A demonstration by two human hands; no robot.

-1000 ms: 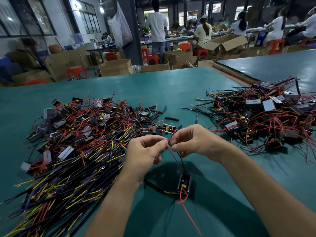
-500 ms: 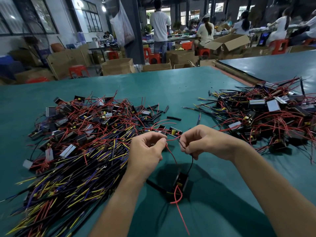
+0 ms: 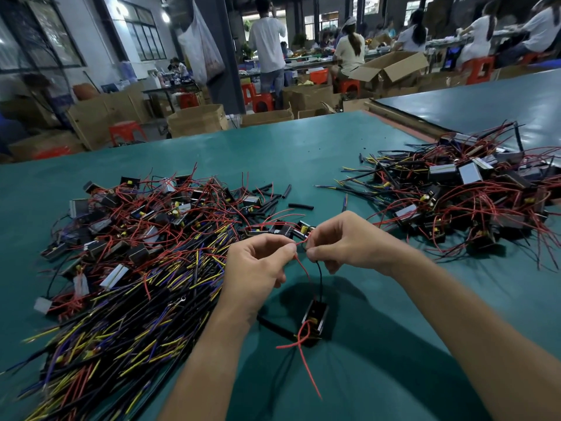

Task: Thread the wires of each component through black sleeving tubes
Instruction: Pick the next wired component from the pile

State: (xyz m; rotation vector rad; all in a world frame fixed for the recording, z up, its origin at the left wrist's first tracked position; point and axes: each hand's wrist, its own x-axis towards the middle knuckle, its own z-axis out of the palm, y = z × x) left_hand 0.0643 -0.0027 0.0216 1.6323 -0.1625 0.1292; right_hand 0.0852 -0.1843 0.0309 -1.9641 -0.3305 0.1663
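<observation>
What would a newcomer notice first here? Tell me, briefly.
Centre, the left hand and right hand pinch a red wire rising from a small black component below them. On the green table, a huge tangle of wired components sprawls left; a smaller pile lies far right.

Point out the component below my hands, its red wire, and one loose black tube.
component (image 3: 317, 314), head view, on its black body.
red wire (image 3: 303, 268), head view, on the stretch below the fingers.
tube (image 3: 300, 206), head view, on its middle.

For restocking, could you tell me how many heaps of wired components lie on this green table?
2: a large heap at the left and a smaller heap at the right, running past the frame edge. One lone component is separate.
</observation>
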